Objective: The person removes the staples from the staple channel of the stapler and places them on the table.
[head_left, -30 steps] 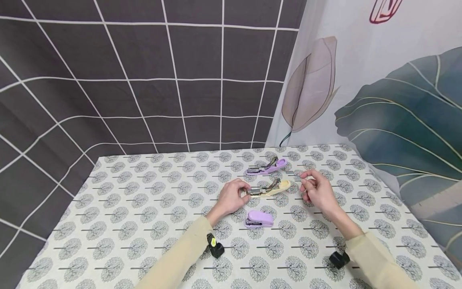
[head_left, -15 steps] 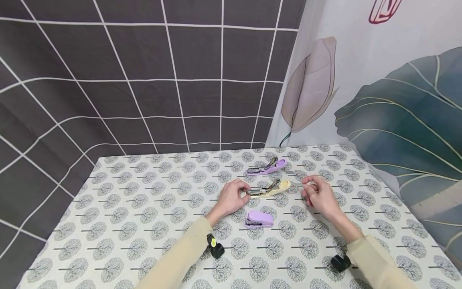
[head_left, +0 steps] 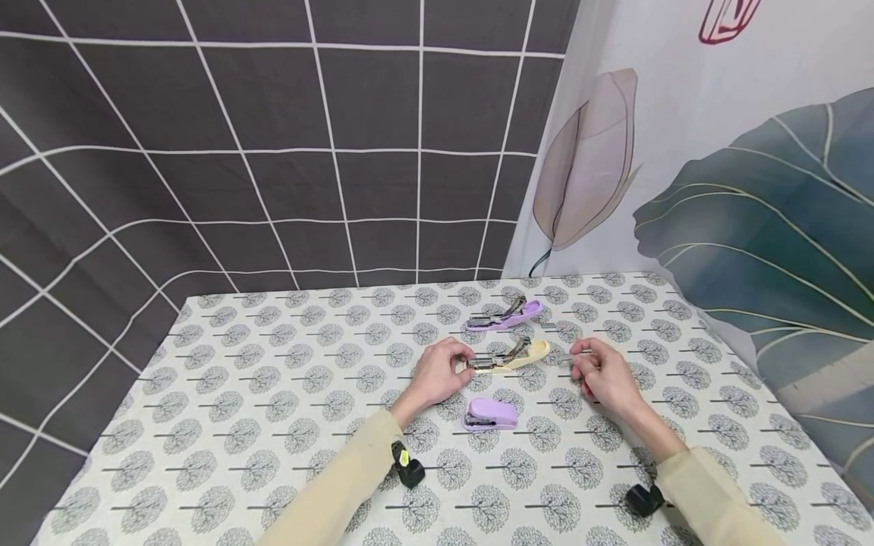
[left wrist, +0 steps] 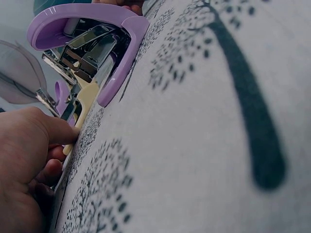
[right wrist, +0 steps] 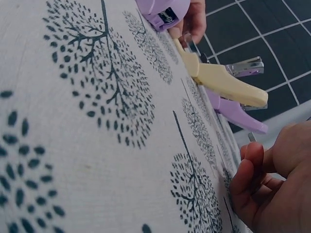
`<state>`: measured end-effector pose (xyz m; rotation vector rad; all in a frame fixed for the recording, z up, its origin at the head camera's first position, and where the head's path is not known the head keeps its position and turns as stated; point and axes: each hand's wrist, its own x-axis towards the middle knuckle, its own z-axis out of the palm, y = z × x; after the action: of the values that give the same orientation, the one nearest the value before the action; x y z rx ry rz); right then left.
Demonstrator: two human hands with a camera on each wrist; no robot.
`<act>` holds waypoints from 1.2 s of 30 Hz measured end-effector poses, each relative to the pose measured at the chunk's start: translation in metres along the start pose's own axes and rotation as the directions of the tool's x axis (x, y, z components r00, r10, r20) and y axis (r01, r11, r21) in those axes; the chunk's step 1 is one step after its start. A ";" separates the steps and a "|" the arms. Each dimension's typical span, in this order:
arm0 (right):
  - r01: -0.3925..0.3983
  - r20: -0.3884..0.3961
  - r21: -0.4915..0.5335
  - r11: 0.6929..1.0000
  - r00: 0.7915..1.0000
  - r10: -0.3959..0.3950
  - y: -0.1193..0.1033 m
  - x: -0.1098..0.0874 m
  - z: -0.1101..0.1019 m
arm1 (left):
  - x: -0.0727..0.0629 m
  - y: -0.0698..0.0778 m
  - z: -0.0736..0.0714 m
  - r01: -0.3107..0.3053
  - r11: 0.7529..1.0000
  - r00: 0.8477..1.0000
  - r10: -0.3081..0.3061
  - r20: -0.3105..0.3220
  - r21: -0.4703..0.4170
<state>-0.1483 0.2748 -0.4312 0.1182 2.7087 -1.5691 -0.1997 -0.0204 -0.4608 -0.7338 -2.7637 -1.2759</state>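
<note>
A yellow stapler (head_left: 508, 362) lies opened out on the table, its metal magazine exposed and its top folded back. My left hand (head_left: 439, 370) grips the stapler's end between thumb and fingers; the left wrist view shows the thumb (left wrist: 62, 131) right on the yellow base. To the right of the stapler, my right hand (head_left: 606, 375) pinches a thin grey strip of staples (head_left: 564, 358) that points toward it. Only the strip's short tip shows in the right wrist view, above the fingertips (right wrist: 253, 153).
Behind the yellow stapler lies a purple stapler (head_left: 504, 317), also opened out. Another small grey strip (head_left: 548, 326) rests just to its right. A folded purple stapler (head_left: 490, 414) stands in front, nearer me. The tree-print cloth (head_left: 287, 440) covers the table.
My right hand has moved slightly toward me with the staple strip, which now lines up closer with the yellow stapler. My left hand and the staplers have stayed in place.
</note>
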 end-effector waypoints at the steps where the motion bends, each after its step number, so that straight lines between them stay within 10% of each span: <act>1: 0.001 -0.001 -0.001 1.000 1.000 -0.001 0.000 0.000 0.000 | 0.000 0.000 0.000 0.002 1.000 1.000 -0.002 0.001 0.002; 36: -0.039 0.039 -0.101 0.994 0.998 0.043 0.005 0.003 0.004 | 0.000 0.001 0.000 0.011 1.000 1.000 -0.011 0.006 0.007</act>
<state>-0.1508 0.2739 -0.4372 0.1380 2.7283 -1.4064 -0.1992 -0.0200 -0.4596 -0.7249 -2.7793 -1.2671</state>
